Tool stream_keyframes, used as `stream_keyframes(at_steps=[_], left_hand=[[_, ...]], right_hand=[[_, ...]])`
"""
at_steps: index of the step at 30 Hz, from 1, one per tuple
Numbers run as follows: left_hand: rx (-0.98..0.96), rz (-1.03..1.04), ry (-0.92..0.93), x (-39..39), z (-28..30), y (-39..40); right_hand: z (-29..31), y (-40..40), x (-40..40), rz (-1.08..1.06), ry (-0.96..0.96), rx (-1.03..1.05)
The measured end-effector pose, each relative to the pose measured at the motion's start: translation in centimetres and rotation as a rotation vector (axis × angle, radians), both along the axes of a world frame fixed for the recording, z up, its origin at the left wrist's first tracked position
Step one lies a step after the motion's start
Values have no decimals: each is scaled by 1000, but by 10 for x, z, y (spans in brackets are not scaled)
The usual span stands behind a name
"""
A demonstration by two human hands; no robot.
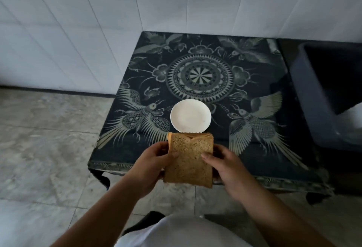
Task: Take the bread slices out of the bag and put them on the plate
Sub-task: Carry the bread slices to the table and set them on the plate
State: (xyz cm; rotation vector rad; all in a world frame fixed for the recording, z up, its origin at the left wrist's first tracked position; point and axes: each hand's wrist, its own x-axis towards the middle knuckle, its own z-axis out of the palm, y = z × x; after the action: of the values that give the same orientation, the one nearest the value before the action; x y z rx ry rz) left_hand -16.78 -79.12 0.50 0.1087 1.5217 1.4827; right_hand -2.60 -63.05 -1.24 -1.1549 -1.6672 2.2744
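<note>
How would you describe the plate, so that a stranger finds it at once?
Look at the low table with the dark bird-patterned cloth. Near its front edge lies a small round plate, just beyond the bread held in both hands. It is plain white, unlike the cloth.

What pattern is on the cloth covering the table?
The cloth is dark with pale birds, flowers and a round central medallion, seen best in the head view.

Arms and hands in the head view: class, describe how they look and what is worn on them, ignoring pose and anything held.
Both forearms are bare, with no sleeves in view. The left hand and right hand wear no gloves; no rings, watch or bands show. The fingers have short, plain nails. A white garment shows at the bottom edge.
</note>
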Motion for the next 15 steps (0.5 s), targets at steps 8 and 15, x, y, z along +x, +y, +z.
stream_keyframes(at_steps=[8,15], left_hand=[[-10,-24,-34,-35,-23,33],[-38,-136,11,-89,-55,75]], right_hand=[[-13,27,-29,-9,-68,-3],[-28,54,-71,-112,-147,15]])
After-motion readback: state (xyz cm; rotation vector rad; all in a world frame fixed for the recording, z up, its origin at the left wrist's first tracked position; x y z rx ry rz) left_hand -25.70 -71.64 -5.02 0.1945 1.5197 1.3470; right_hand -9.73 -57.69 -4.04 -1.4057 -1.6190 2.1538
